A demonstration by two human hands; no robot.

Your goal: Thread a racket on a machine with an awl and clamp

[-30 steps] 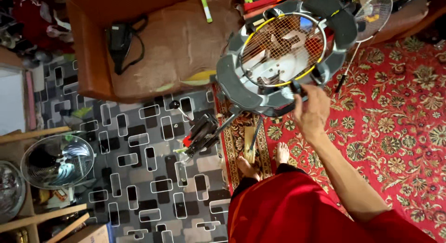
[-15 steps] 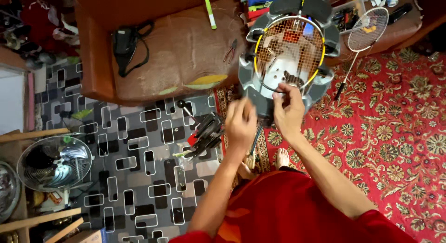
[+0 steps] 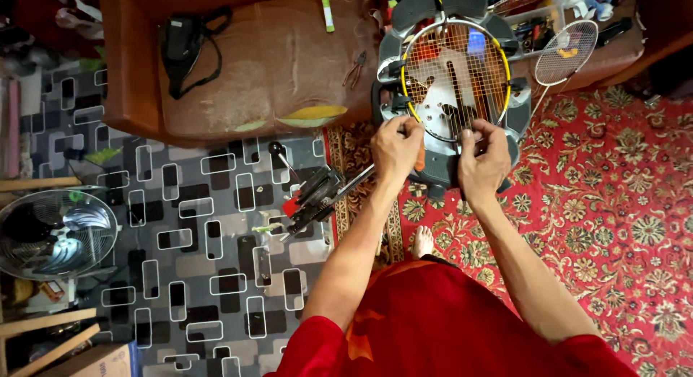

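Both hands at the racket [image 3: 456,77] clamped in the stringing machine [image 3: 433,171]: left hand [image 3: 396,147] and right hand [image 3: 482,160] pinch string at the frame's near edge, mid-weave; steady pulling looks needed.

Both bare forearms reach forward and slightly inward from red short sleeves, the wrists close to level with each other. The left hand [image 3: 395,147] is curled, knuckles up, its fingers bent under and pinched together at the front. The right hand [image 3: 482,160] sits just beside it, a small gap apart, also curled with fingertips tucked down.
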